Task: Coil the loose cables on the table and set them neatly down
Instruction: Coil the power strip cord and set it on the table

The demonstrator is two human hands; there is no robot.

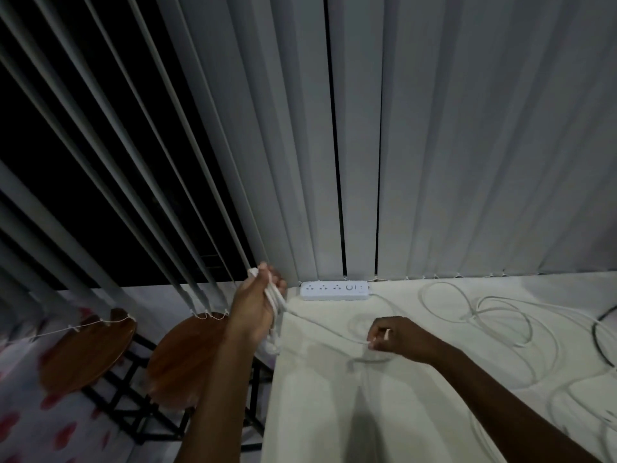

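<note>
A: Since you want big things first: white counter (334, 412) runs from the centre to the right edge, vertical blinds (434, 145) behind it, two round wooden stools (90, 349) off its left side.

B: Cables?

A: Loose white cable (500, 315) sprawls in sloppy loops over the right half of the counter, a dark cable (601, 332) at the far right edge. Power strip (335, 290) sits at the back, against the blinds.

B: Step in hand?

A: Coiling, mid-wind, I'd say. Left hand (255, 305) is raised over the counter's left edge, fingers clenched round a bundle of finished loops (275, 315) that hangs below it. Right hand (397, 339) is low over the counter, fingers pinched on the run of white cable that stretches up to the left hand.

B: Next move?

A: Probably carry that pinched length to the left hand for another loop, with steady tension. Plenty of cable left, and the tangled loops could snag.
</note>
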